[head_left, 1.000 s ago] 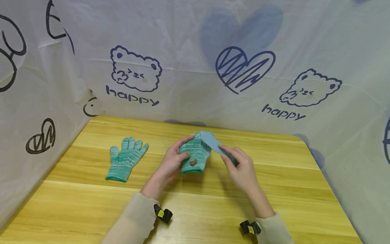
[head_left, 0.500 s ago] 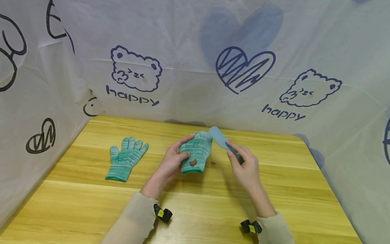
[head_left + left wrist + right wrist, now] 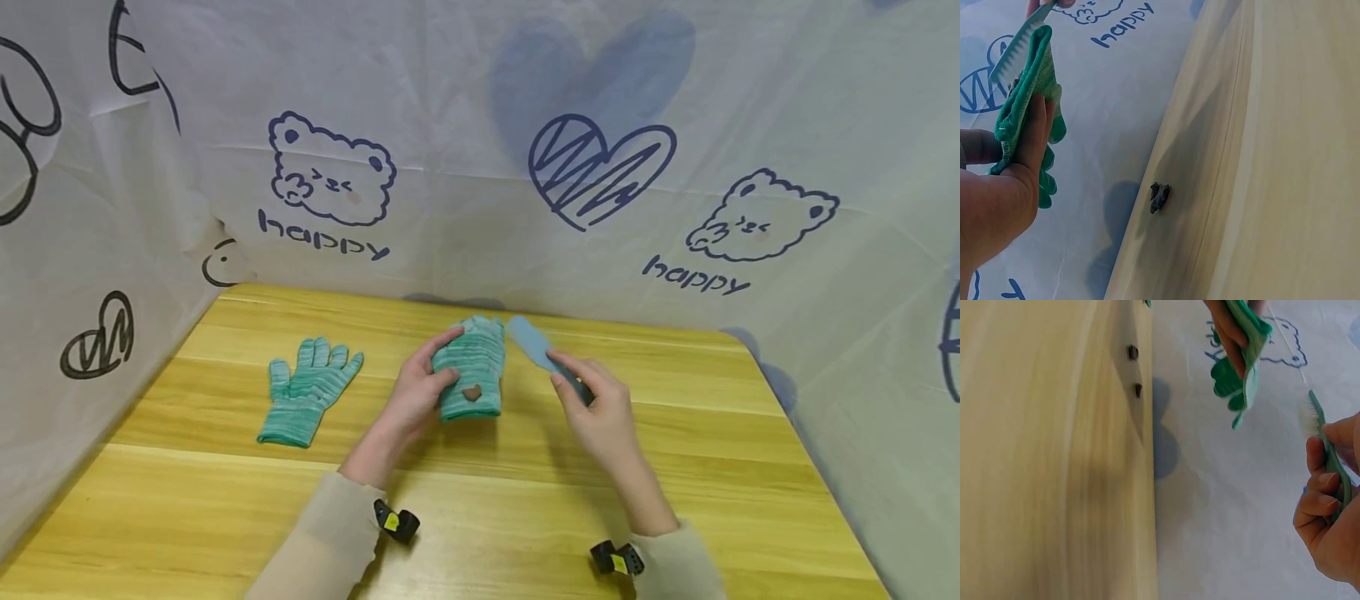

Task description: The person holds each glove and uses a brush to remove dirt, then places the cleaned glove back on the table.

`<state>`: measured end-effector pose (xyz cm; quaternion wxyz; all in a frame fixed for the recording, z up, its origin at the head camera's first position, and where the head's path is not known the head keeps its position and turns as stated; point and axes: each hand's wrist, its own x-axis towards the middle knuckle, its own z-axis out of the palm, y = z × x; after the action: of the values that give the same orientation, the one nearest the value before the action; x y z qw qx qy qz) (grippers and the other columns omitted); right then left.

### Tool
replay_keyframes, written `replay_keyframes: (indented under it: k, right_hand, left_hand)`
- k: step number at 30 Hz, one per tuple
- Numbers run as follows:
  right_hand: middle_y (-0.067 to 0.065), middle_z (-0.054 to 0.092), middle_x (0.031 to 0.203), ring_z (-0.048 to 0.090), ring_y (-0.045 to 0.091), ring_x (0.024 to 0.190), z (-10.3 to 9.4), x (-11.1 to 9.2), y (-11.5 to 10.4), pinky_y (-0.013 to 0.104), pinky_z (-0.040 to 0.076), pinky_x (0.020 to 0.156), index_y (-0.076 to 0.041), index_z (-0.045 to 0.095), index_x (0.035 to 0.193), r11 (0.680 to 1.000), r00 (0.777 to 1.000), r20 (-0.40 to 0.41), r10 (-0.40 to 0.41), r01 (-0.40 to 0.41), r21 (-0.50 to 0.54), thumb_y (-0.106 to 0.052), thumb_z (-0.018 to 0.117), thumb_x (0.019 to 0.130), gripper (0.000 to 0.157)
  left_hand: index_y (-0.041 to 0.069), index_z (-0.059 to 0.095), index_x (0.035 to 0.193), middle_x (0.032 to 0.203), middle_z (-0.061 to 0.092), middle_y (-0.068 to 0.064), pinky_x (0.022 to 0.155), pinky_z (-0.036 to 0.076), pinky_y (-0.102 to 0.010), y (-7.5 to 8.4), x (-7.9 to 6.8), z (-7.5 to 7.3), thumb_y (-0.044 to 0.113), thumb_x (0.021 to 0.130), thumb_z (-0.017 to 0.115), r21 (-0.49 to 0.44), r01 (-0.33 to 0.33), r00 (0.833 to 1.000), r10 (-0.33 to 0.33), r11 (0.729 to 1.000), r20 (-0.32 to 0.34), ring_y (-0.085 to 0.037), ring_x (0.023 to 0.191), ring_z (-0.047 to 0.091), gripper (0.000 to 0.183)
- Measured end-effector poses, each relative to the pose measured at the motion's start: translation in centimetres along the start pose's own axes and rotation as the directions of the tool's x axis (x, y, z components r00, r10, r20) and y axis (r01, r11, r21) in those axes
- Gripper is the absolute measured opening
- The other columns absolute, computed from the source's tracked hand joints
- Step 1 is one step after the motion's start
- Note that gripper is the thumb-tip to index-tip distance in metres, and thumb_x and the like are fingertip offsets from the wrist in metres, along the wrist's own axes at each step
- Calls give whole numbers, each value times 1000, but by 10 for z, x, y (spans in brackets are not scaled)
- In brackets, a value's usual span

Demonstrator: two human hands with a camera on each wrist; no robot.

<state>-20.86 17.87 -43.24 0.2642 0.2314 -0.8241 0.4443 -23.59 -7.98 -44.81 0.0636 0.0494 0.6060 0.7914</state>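
Observation:
My left hand [image 3: 422,385] holds a green-and-white knitted glove [image 3: 474,358] above the table, thumb on the near face and the other fingers behind it. A brown smear-like lump [image 3: 472,392] sits near the glove's cuff. My right hand [image 3: 603,417] grips a blue-green brush [image 3: 531,340] by its handle, the head close to the right of the glove's finger end. Pale bristles [image 3: 1309,419] show in the right wrist view, apart from the glove. In the left wrist view, the brush [image 3: 1019,47] overlaps the glove's cuff [image 3: 1029,81].
A second matching glove [image 3: 307,392] lies flat at the left of the wooden table [image 3: 712,433]. Small dark bits [image 3: 1133,352] lie on the tabletop, one dark clump [image 3: 1160,197] showing in the left wrist view. A printed cloth [image 3: 465,250] hangs behind the table.
The brush has come off the glove's upper right part and now stands beside it. The held glove has shifted slightly left. A brown crumb seen right of it half a second ago no longer shows there.

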Motion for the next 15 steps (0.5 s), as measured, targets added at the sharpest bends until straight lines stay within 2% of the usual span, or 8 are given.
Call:
replay_keyframes:
  k: [3, 5, 10, 15]
  right_hand:
    - [6, 73, 102, 54, 13, 70, 8, -4, -4, 26, 43, 54, -11, 75, 128, 1000, 999, 49, -9, 8, 27, -3, 71, 97, 32]
    - [4, 73, 100, 52, 13, 67, 13, -6, -7, 26, 42, 53, -12, 75, 128, 999, 997, 79, -8, 5, 35, -4, 71, 97, 32]
    - [2, 72, 102, 54, 12, 71, 22, -10, -11, 26, 45, 59, -13, 74, 129, 1000, 990, 142, -5, 1, 23, -5, 73, 96, 34]
    - [2, 73, 105, 57, 12, 77, 27, -12, -10, 27, 48, 64, -13, 74, 130, 1000, 985, 170, 7, -9, 9, -6, 72, 97, 34]
  left_hand:
    - [14, 44, 158, 149, 49, -22, 85, 53, -25, 1, -1, 1, -10, 97, 48, 22, 1, 1000, -1, 1000, 6, -24, 114, 56, 65]
    - [14, 44, 158, 140, 54, -20, 79, 54, -24, 0, -2, 2, -9, 98, 49, 27, -5, 1000, 5, 1000, 22, -21, 105, 59, 65]
    - [15, 44, 158, 127, 56, -19, 69, 52, -24, -1, -4, 4, -7, 99, 49, 49, -19, 998, 16, 999, 59, -17, 92, 59, 63]
    - [14, 43, 159, 137, 54, -24, 72, 54, -24, 1, -5, 5, -9, 98, 47, 57, -8, 997, 4, 998, 76, -17, 97, 60, 65]
